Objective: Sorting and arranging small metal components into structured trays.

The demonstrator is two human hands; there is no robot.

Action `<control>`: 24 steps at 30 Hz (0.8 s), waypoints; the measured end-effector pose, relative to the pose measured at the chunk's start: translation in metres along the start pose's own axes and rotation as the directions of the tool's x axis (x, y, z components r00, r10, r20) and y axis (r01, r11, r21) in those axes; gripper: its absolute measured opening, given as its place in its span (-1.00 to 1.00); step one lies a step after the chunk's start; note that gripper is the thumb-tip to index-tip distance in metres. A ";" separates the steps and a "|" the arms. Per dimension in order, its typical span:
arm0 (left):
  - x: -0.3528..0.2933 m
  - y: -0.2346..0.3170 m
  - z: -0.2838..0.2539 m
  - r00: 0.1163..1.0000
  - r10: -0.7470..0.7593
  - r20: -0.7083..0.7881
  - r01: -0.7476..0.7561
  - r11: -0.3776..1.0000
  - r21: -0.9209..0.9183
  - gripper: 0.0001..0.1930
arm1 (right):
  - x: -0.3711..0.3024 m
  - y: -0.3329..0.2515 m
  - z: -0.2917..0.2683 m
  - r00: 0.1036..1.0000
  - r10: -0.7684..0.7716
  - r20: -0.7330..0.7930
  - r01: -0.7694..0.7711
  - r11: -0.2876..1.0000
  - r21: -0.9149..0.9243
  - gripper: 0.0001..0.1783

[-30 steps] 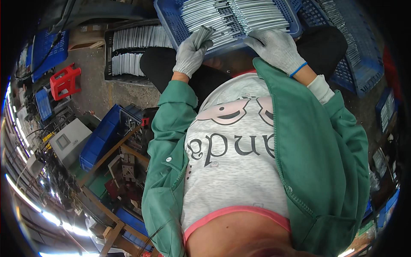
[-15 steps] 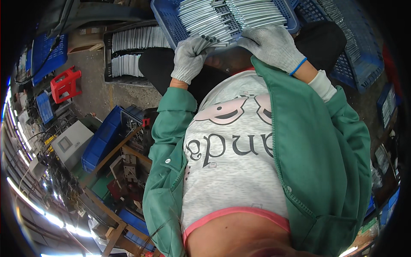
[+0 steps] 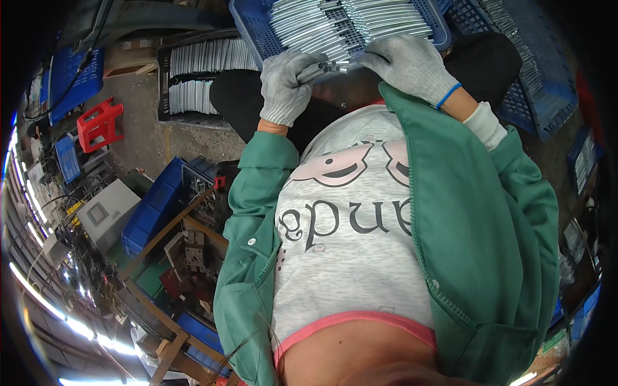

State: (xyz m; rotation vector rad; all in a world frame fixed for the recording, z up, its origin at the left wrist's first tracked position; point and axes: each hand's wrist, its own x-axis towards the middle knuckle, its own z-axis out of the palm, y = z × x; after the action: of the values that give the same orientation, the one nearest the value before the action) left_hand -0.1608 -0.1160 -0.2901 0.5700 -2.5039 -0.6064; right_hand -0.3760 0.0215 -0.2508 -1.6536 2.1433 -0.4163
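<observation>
My left hand point(image 3: 283, 89), in a pale grey knit glove, is wrapped round a small bundle of metal tubes point(image 3: 315, 72). Their hollow ends point right, toward my other hand. My gloved right hand point(image 3: 412, 69) has its thumb and fingers pinched together at the tube ends, where a short shiny piece point(image 3: 343, 66) shows between the hands. What the right fingertips grip is partly hidden. Just beyond both hands, a blue plastic crate point(image 3: 247, 29) holds two rows of shiny metal tubes point(image 3: 386, 19).
A dark crate point(image 3: 163, 96) with two rows of tubes stands to the left. Another blue crate point(image 3: 547, 106) with metal pieces is at the right. Farther left are a red stool point(image 3: 101, 125), a blue bin point(image 3: 151, 209) and a grey control box point(image 3: 108, 212).
The tube bundle in my left hand has turned from tilted upward to nearly level, its ends now nearer my right fingertips. My right hand has shifted slightly away from my body.
</observation>
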 end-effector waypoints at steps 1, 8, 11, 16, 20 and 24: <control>0.000 0.000 0.000 1.000 0.001 0.000 -0.001 1.000 -0.001 -0.71 | -0.001 0.000 0.001 1.000 0.001 0.000 -0.001 1.000 -0.001 -0.66; -0.005 -0.005 0.003 1.000 0.009 -0.023 -0.008 1.000 0.016 -0.65 | -0.001 -0.003 -0.002 0.999 -0.037 0.037 0.037 0.999 -0.008 -0.66; -0.006 -0.006 0.003 0.999 0.012 -0.038 -0.012 1.000 -0.001 -0.64 | 0.002 -0.005 -0.007 0.998 0.006 0.064 -0.009 0.999 0.050 -0.66; -0.005 -0.008 0.004 1.000 0.007 -0.030 -0.008 0.999 -0.043 -0.63 | 0.006 0.003 0.004 0.999 0.005 0.033 -0.005 1.000 0.006 -0.66; -0.014 -0.016 0.010 0.995 -0.008 -0.099 0.006 1.000 -0.015 -0.63 | 0.005 -0.005 0.002 0.992 -0.036 0.118 0.031 0.999 0.045 -0.64; -0.007 -0.014 0.012 0.995 -0.064 -0.071 0.065 0.998 0.008 -0.73 | 0.007 0.003 0.013 0.997 0.067 0.034 -0.070 0.991 0.117 -0.60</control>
State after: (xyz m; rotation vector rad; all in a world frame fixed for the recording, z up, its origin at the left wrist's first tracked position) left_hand -0.1582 -0.1207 -0.3096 0.6675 -2.4313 -0.5867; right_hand -0.3743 0.0156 -0.2646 -1.5084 2.1043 -0.4841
